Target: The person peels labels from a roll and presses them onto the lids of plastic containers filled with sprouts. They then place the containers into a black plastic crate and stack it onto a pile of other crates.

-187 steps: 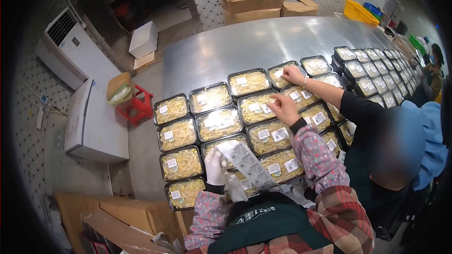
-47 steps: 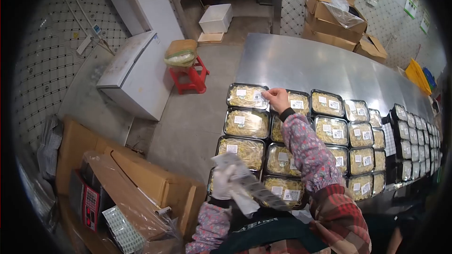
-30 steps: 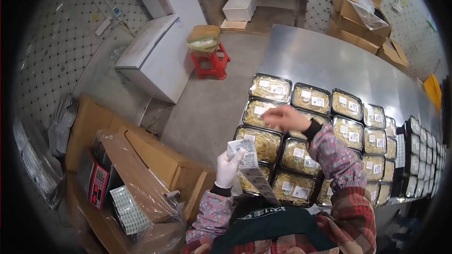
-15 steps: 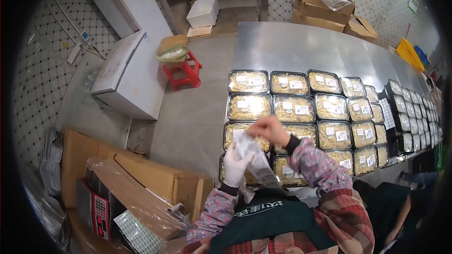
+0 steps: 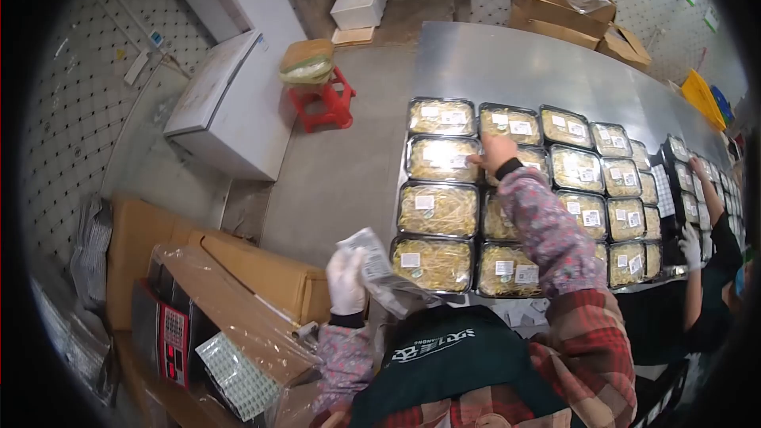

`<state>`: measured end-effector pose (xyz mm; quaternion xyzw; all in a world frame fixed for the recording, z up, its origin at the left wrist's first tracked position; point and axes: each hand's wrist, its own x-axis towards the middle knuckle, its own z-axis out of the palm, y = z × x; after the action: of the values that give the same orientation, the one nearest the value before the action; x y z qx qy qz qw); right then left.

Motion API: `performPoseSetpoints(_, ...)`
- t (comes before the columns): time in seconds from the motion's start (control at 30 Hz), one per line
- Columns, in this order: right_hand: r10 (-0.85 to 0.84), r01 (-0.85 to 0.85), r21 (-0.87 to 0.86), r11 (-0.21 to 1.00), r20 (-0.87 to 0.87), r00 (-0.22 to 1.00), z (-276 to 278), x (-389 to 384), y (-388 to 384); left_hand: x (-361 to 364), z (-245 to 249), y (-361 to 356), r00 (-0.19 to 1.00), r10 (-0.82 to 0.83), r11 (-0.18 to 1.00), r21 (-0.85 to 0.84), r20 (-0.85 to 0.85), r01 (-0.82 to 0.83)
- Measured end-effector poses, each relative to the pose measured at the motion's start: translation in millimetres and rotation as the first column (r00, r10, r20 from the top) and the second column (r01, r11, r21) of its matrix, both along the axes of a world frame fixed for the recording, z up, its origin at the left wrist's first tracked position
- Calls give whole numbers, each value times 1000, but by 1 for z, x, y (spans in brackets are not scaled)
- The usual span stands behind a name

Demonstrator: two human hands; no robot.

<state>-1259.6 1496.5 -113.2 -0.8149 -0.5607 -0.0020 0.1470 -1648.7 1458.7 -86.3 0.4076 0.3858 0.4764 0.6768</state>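
My gloved left hand (image 5: 347, 281) is closed on a strip of printed labels (image 5: 372, 265), which trails down to the right beside the table's front edge. Bare and reaching forward, my right hand (image 5: 497, 153) is over the tray in the second column, second row, its fingertips at the right edge of a neighbouring tray (image 5: 441, 157). Whether it holds a label is too small to tell. Rows of black trays with clear film and pale sprouts stand around it. The two nearest trays in the left column (image 5: 437, 210) (image 5: 433, 264) bear one white label and a small green mark each.
A co-worker's gloved hand (image 5: 690, 247) and bare hand are by more trays at the right. A red-panelled scale (image 5: 173, 333) and cardboard (image 5: 254, 269) are at the lower left. A red stool (image 5: 323, 103) stands beyond the metal table (image 5: 476, 55).
My right hand has left the label strip and moved forward over the trays. My left hand has moved left with the strip. The view has shifted, and a co-worker's hands now show at the right.
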Motion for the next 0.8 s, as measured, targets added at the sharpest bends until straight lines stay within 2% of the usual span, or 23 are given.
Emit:
performPoseSetpoints(0.03, 27, -26, 31, 999, -35, 999, 16, -8, -7, 12, 8, -3, 995, -30, 999, 35, -92, 33)
performPoseSetpoints(0.07, 111, -90, 93, 992, -255, 960, 33, -23, -16, 23, 8, -6, 996, -53, 998, 20, -68, 54)
performPoseSetpoints(0.1, 216, -176, 125, 976, -543, 812, 47, -45, -26, 31, 8, -11, 995, -87, 996, 3, -44, 87)
performPoseSetpoints(0.13, 264, -314, 104, 944, -809, 525, 78, -75, -44, 33, -2, -13, 988, -152, 988, 30, -16, 152)
performPoseSetpoints(0.17, 267, -434, 81, 897, -883, 387, 86, -94, -58, 35, -9, -14, 984, -175, 983, 44, -26, 176)
performPoseSetpoints(0.23, 409, -546, 202, 813, -866, 289, 78, -120, -80, 40, -17, -19, 972, -231, 970, 68, -43, 233)
performPoseSetpoints(0.3, 231, -459, 113, 881, -950, 211, 81, -127, -95, 48, -11, -27, 965, -257, 965, 42, -49, 259)
performPoseSetpoints(0.37, 392, -285, 308, 907, -865, 313, 65, -122, -99, 64, 5, -39, 959, -278, 957, 65, -64, 282)
performPoseSetpoints(0.4, 223, -127, 199, 972, -949, 224, 72, -112, -99, 62, 3, -45, 923, -359, 932, 6, -135, 363)
performPoseSetpoints(0.43, 209, 32, 226, 974, -940, 270, 60, -96, -94, 54, -1, -47, 893, -417, 909, -56, -171, 413)
performPoseSetpoints(0.5, 119, 66, 149, 987, -936, 331, 33, -68, -87, 33, -12, -45, 822, -519, 854, -180, -234, 487)
performPoseSetpoints(0.53, 88, 44, 115, 992, -913, 399, 16, -64, -83, 27, -14, -45, 876, -462, 885, -125, -137, 448)
performPoseSetpoints(0.6, 34, 3, 42, 999, -851, 524, -15, -61, -76, 10, -13, -41, 897, -427, 902, -113, -112, 416)
performPoseSetpoints(0.67, 81, -56, 59, 997, -737, 671, -29, -66, -70, -6, -9, -36, 917, -389, 920, -98, -88, 380)
performPoseSetpoints(0.7, 106, -87, 61, 994, -670, 735, -35, -70, -69, -13, -8, -34, 920, -388, 919, -98, -55, 382)
performPoseSetpoints(0.73, 137, -115, 74, 991, -504, 853, -41, -74, -68, -18, -7, -34, 922, -387, 918, -98, -21, 383)
performPoseSetpoints(0.8, 96, -89, 41, 995, -206, 974, -40, -79, -73, -21, -1, -38, 931, -363, 927, -90, 29, 364)
